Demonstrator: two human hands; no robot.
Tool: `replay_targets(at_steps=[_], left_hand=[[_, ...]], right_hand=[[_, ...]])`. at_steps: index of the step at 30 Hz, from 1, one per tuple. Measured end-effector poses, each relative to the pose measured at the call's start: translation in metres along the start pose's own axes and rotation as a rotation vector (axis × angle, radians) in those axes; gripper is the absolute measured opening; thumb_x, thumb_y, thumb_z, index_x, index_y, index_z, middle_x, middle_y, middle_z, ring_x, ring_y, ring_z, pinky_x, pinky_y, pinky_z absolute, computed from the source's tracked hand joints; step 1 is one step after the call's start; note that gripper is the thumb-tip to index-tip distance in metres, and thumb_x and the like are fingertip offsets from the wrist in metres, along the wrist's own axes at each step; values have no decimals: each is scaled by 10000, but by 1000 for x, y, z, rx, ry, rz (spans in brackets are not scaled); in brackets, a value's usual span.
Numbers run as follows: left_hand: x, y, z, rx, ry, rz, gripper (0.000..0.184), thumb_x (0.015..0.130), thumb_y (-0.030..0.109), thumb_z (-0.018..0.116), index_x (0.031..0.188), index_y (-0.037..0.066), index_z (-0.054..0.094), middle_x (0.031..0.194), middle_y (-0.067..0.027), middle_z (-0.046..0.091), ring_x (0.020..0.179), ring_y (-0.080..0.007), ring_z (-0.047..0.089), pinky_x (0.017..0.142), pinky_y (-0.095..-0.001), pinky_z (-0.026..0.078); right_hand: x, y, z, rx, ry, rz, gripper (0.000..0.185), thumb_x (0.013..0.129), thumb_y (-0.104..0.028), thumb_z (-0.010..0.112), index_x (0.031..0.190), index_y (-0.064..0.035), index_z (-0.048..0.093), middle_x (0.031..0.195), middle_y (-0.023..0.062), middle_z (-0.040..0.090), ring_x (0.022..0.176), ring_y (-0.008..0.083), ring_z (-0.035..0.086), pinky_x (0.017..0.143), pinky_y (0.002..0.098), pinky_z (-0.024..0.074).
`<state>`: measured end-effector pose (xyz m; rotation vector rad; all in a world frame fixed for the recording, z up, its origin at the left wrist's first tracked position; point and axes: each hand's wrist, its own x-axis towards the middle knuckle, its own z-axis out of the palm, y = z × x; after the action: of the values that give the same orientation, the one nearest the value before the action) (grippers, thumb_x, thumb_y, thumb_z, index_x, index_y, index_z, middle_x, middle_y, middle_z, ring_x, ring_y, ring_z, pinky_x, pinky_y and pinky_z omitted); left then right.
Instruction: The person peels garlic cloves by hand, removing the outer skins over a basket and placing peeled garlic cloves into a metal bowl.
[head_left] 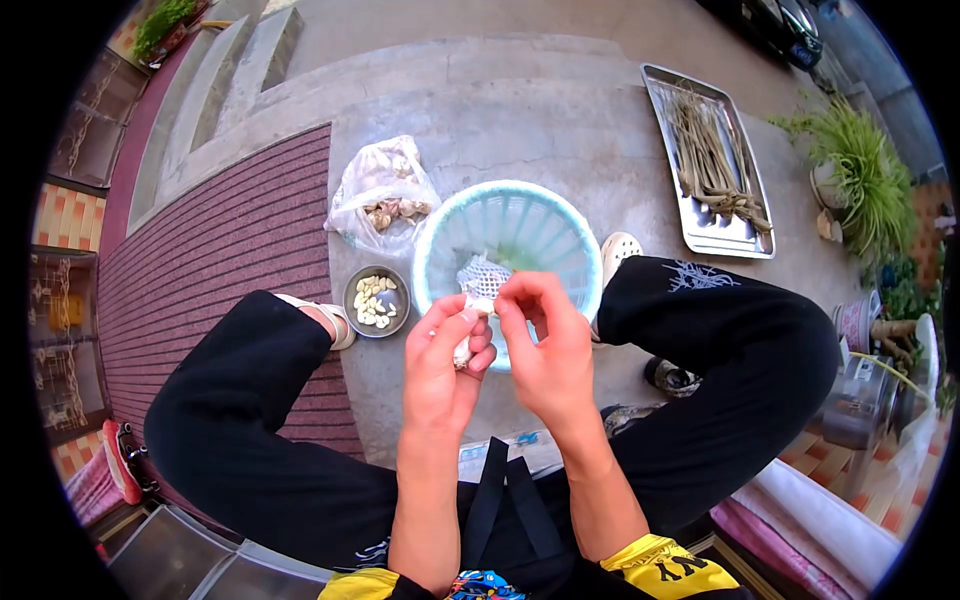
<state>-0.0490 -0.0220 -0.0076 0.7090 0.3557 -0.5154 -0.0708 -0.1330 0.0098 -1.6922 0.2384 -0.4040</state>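
Both my hands are over the light blue plastic basin [440, 235], close together. My left hand [437, 365] is closed around whitish garlic [462, 352], part of which shows below its fingers. Between my left thumb and the fingertips of my right hand [548, 345] is a small pale garlic clove [482, 306], pinched from both sides. Inside the basin lies a white foam net [483, 273], partly behind my fingers. Left of the basin, a metal bowl [404, 312] holds several peeled cloves [375, 298]. Behind the bowl sits a clear plastic bag [350, 205] of garlic bulbs [390, 212].
My knees [240, 370] flank the basin. A metal tray [715, 245] with dried stalks [708, 150] lies at the far right, near a potted plant [865, 170]. A ribbed maroon mat [230, 250] covers the floor to the left, beside concrete steps [225, 75].
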Motion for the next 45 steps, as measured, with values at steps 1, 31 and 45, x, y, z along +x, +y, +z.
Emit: replay_targets(at_steps=[1,31,45], left_hand=[[-1,1,2,-38,10,-27,146,903,92,591,1022,14,562,809,-21,579,646,-74,509,532,-225,404],[-4,-19,1,1078,76,893,236,833,-50,605,1064,-23,642,795,-108,609,656,-195,585,561,-292,451],[-5,-14,12,619,132,432,206,873,11,601,1075,-2,634,883,-97,635,781,-146,612,654,-247,477]], right_hand=[[0,2,0,64,17,6,130,847,47,584,966,7,548,807,115,606,696,198,622,647,304,492],[-2,5,-10,25,-94,337,129,913,-132,631,945,-8,622,774,-2,613,698,42,528,598,194,426],[1,3,-6,80,55,351,108,894,-70,605,972,3,587,856,42,605,750,104,570,674,227,458]])
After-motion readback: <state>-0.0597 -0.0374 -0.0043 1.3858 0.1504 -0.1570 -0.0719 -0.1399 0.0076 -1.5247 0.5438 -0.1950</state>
